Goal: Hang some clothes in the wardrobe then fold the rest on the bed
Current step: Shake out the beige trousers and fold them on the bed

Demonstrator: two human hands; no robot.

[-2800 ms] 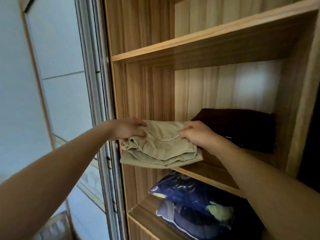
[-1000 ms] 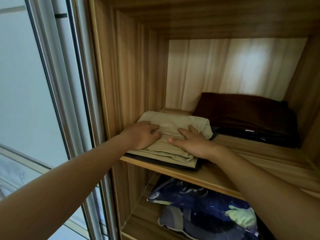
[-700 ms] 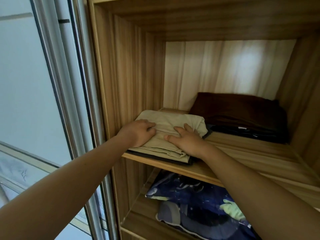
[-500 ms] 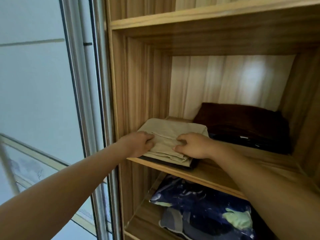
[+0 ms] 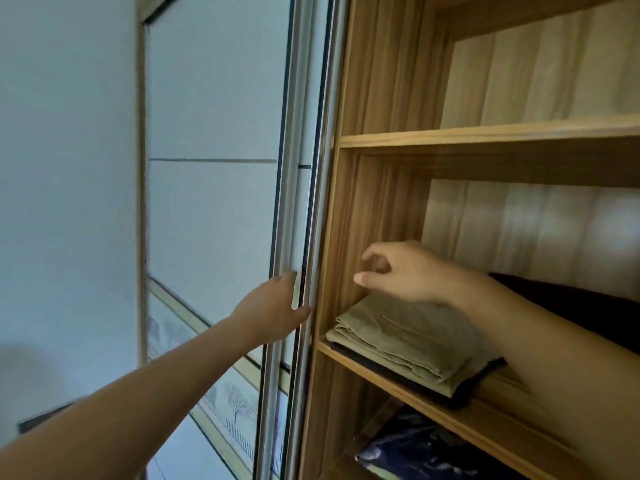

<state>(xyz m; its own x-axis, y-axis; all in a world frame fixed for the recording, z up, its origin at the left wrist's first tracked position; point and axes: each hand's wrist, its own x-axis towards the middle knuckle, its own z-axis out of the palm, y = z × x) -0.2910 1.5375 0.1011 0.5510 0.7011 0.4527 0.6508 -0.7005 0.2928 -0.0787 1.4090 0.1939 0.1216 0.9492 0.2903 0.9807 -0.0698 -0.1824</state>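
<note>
Two hands: neither holds any cloth; one is at the door, the other hangs free.
Left hand (image 5: 273,310): the fingers lie fairly straight along the inner edge of the door (image 5: 214,220), with the thumb below them. The tips vanish at the channel. We judge we have put it there to slide the panel across the opening.
Right hand (image 5: 405,271): the fingers are loosely curled round nothing. It hovers just above the khaki (image 5: 408,341) and, as far as we can see, does not touch it. We judge it has to clear the opening before the panel can pass.
Khaki: it is folded flat on top of a dark garment (image 5: 479,379). It sits at the left front of the middle shelf (image 5: 450,415), near the side wall. Stacked this way it leaves bare board to its right.
Dark pile (image 5: 571,299): it lies further right and back on the same shelf, partly hidden by our right forearm.
Bedding (image 5: 415,455): it is blue and patterned, in the compartment below.
Progress: the khaki looks put away. We see no rail, hanger or bed, so we cannot say how much is left.
Next: we need a steady sideways pull on the door, with the right arm drawn out first.
Risk: the khaki's front fold sits close to the shelf lip. The panel could snag it, or nip our fingers at the channel.
</note>
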